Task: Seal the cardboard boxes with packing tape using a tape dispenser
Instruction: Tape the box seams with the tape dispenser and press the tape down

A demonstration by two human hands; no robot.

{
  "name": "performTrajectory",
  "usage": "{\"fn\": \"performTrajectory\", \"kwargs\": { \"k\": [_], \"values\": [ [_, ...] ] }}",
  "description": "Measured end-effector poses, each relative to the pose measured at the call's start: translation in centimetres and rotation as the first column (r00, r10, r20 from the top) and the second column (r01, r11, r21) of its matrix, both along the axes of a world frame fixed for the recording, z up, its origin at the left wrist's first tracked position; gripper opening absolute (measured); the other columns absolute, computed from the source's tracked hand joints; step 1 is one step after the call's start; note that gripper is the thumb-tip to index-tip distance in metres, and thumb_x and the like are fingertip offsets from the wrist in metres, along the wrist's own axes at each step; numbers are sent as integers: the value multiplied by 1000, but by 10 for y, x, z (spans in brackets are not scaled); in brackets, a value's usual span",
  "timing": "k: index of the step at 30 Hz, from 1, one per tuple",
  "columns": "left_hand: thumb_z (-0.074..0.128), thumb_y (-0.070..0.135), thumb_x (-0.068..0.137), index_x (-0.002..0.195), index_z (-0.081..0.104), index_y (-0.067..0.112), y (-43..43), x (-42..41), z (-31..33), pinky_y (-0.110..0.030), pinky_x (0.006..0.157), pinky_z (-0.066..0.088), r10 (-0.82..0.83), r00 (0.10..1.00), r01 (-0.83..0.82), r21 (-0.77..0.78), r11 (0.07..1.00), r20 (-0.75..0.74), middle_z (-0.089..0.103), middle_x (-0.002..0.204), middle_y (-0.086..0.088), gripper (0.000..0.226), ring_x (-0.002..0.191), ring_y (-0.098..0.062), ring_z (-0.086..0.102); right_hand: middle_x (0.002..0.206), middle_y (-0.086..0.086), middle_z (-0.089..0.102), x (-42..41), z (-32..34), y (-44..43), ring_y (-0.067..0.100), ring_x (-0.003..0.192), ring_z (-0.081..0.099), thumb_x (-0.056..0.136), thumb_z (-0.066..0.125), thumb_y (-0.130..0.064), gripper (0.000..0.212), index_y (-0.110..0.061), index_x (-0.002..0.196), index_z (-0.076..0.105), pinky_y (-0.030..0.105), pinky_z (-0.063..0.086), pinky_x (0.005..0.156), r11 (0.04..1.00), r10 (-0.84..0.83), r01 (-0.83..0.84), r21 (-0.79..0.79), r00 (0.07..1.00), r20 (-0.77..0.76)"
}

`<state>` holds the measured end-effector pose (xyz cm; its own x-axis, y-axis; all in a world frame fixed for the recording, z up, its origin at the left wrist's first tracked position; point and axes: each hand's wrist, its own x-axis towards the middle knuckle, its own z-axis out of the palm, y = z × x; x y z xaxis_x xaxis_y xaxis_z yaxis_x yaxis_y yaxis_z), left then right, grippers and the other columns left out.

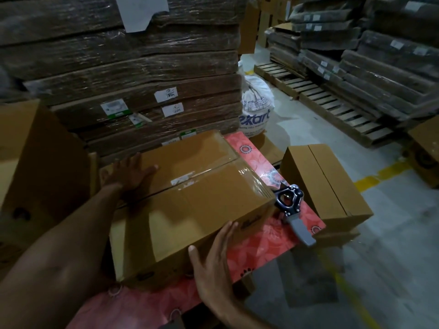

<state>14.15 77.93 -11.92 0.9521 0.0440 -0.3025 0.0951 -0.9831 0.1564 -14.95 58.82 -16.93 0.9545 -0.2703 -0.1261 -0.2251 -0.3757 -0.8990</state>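
1. We see the left hand (pixel 131 173) lying palm down on the top of the cardboard box (pixel 202 210), near its far left edge. The fingers are straight and fanned apart, gripping nothing, and the bare forearm reaches in from the lower left across the box's near left corner.
2. The right hand (pixel 213 260) stands on edge against the box's near side wall. Its fingers are straight and close together, with the tips at the top edge and the thumb held apart. It too is flat and holds nothing.
3. The box sits on a pink floral surface (pixel 261 248), with its top flaps closed. Clear tape (pixel 240 172) shines along the centre seam on the right part of the top and folds down over the right end.
4. The tape dispenser (pixel 291 205) lies on the pink surface just beside the box's right end, untouched by either hand. Its grey handle points toward us.
5. A second, smaller box (pixel 325 184) stands to the right of the dispenser with its seam untaped.
6. The left wrist and its shadow cover the left stretch of the seam, so we cannot tell whether the tape reaches there.
7. The corner of the box hides part of the dispenser's head, and we cannot make out its roll.
8. The print on the box's near wall is too blurred and dim to read.
9. Behind the box, a wrapped stack of flat cardboard (pixel 142 67) runs out of view at the top.
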Motion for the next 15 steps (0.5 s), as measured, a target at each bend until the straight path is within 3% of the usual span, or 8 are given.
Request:
{"fn": "performTrajectory", "kwargs": {
  "k": [4,5,7,10,15],
  "values": [
    [16,106,59,158,4,45,25,19,-13,-62,120,4,28,999,-27,32,999,-27,-1,169,0,116,153,-36,1,144,-16,-56,12,8,3,2,140,-31,97,47,-58,106,-27,141,-44,6,8,103,999,43,-43,18,999,-8],
    [18,104,63,158,4,42,27,18,-12,-61,121,3,65,998,-65,36,997,-21,0,169,-2,114,153,-38,0,145,-14,-55,20,9,2,2,140,-31,97,49,-57,107,-26,142,-43,6,11,106,999,40,-40,29,999,-5],
    [31,92,78,160,3,34,18,2,2,-58,122,2,126,992,-126,3,992,-8,0,169,-7,104,153,-38,-2,147,-10,-53,40,11,-4,6,143,-31,95,54,-57,111,-25,143,-41,20,11,117,998,47,-48,40,999,13],
    [41,77,89,161,5,30,9,-12,19,-54,121,2,149,988,-150,-38,988,-32,-3,168,-8,93,153,-35,-5,149,-7,-51,70,9,-26,6,141,-29,90,61,-57,120,-22,146,-39,27,10,115,995,91,-90,53,996,-4],
    [34,86,82,161,12,32,14,-13,20,-58,121,-2,132,991,-133,-21,991,-38,-4,168,-8,98,153,-35,-9,155,-6,-43,113,8,-71,7,143,-26,88,70,-49,123,-22,150,-33,32,3,118,976,199,-197,89,980,-16]
  ]
}}
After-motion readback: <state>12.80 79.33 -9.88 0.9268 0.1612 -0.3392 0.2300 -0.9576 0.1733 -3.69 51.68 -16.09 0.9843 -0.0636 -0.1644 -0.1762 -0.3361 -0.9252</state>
